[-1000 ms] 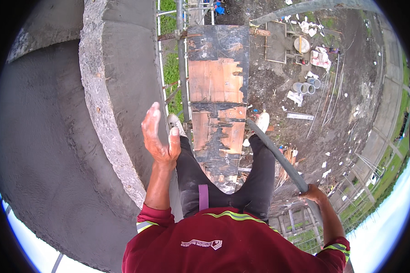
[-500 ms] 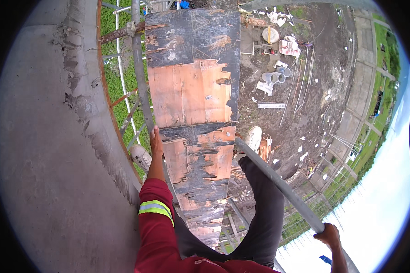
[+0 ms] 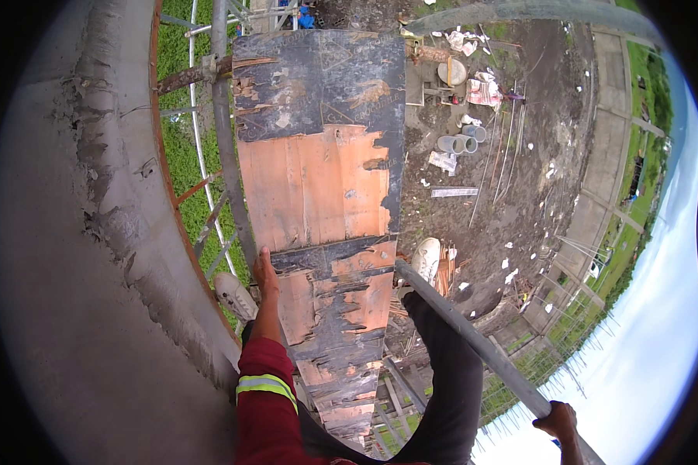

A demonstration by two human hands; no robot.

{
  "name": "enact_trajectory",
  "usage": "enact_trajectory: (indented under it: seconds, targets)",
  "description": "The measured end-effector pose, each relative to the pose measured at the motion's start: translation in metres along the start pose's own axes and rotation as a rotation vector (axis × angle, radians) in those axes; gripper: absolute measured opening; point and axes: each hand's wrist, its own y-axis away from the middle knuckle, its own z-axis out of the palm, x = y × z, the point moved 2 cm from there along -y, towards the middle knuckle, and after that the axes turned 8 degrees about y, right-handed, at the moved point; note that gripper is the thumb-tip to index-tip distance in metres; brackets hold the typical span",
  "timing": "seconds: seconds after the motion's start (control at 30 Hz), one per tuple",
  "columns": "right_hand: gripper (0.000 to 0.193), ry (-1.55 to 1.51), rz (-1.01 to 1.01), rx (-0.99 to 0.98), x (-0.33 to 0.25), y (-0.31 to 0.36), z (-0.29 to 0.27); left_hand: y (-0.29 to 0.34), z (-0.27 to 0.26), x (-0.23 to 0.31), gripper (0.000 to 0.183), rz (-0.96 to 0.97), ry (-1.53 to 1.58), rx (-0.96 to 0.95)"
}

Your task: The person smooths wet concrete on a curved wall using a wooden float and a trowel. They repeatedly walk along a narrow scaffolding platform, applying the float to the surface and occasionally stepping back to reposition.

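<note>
A worn plywood board [image 3: 318, 186], its dark coating peeled to bare orange wood, runs away in front of me. At its left edge my left hand [image 3: 266, 275] is closed round a grey scaffold pipe [image 3: 223, 116]; its thumb shows on the board side, and the other fingers are mostly hidden. Low on the right, my right hand [image 3: 558, 424] grips another grey pipe [image 3: 473, 337] that slants up to the board's right edge. My legs come down on either side of the board, with one white shoe [image 3: 235, 296] at its left and another [image 3: 426, 260] at its right.
A rough concrete wall [image 3: 62, 271] fills the left side. Right of the board, muddy ground [image 3: 543, 147] lies below, with grey buckets [image 3: 457, 144], a round-topped drum [image 3: 451, 72], sacks [image 3: 485, 90] and timber strips. A curved pipe [image 3: 527, 11] crosses the top; rebar stands at the right.
The view has tilted slightly, so the board and wall sit a little lower and further left. Both hands keep their places on the pipes.
</note>
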Motion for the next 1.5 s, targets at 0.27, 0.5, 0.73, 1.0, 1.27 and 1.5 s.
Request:
enact_trajectory:
  seconds: [0.27, 0.5, 0.73, 1.0, 1.27, 1.5]
  targets:
    - [0.053, -0.041, -0.051, 0.083, -0.01, -0.015, 0.006, 0.016, -0.005, 0.018, 0.074, -0.077, -0.039, -0.012]
    - [0.059, -0.106, -0.062, -0.065, -0.008, -0.011, -0.002, -0.002, -0.006, 0.012, 0.089, -0.202, 0.116, -0.037]
    - [0.05, -0.124, -0.1, -0.014, -0.012, 0.007, -0.017, 0.069, 0.124, 0.138, 0.033, 0.996, -0.496, -0.367]
    - [0.049, -0.12, -0.093, -0.043, -0.023, 0.002, -0.024, 0.122, 0.356, 0.099, 0.02, 1.309, -1.663, -1.083]
    - [0.05, -0.119, -0.105, -0.093, -0.017, -0.007, -0.028, 0.145, 0.314, 0.119, 0.022, 1.438, -1.576, -1.223]
    - [0.047, -0.108, -0.074, -0.112, -0.012, -0.009, -0.021, 0.156, 0.25, 0.182, 0.028, 1.196, -1.592, -1.377]
